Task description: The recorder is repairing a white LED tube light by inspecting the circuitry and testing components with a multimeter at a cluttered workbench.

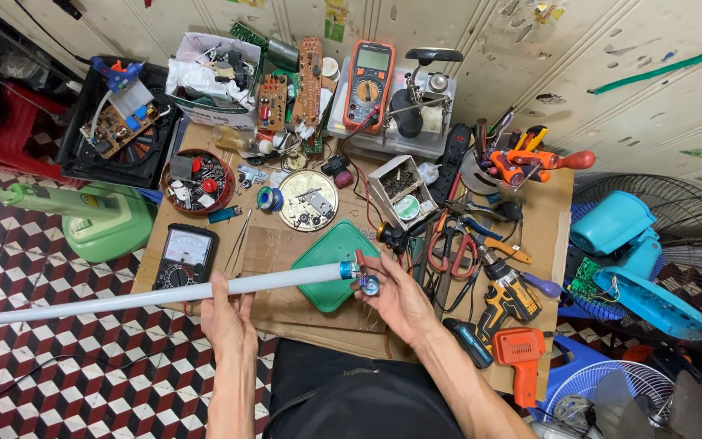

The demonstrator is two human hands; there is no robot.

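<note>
**Q:** Entry start. What are your hands on?

**A:** My left hand (227, 315) is wrapped around the middle of a long white tube lamp (156, 297), fingers closed under it. My right hand (396, 294) pinches a small blue-and-silver part (369, 284) right at the tube's blue end cap (347, 270). Both hands occupied, neither spread.

**Q:** Step in hand?

**A:** By my reading, work at the lamp's end: the small part is held against the cap. The next move would call for a steady tube and fine fingertip alignment; the long free end sticking out to my left could swing.

**Q:** Condition of the tube?

**A:** Straight, matte white, no crack that I can see. It lies level across the near edge of the cardboard-covered table (546, 236), running out over the checkered floor (83, 366). Cap pins too small to make out.

**Q:** Beyond it?

**A:** Just past the cap, a green tray (331, 272); left of that, a black analogue meter (186, 257). To the right, a yellow drill (507, 297) and an orange soldering gun (522, 358). Farther back, a round metal dish of parts (308, 200), then an orange multimeter (368, 83) at the wall.
</note>
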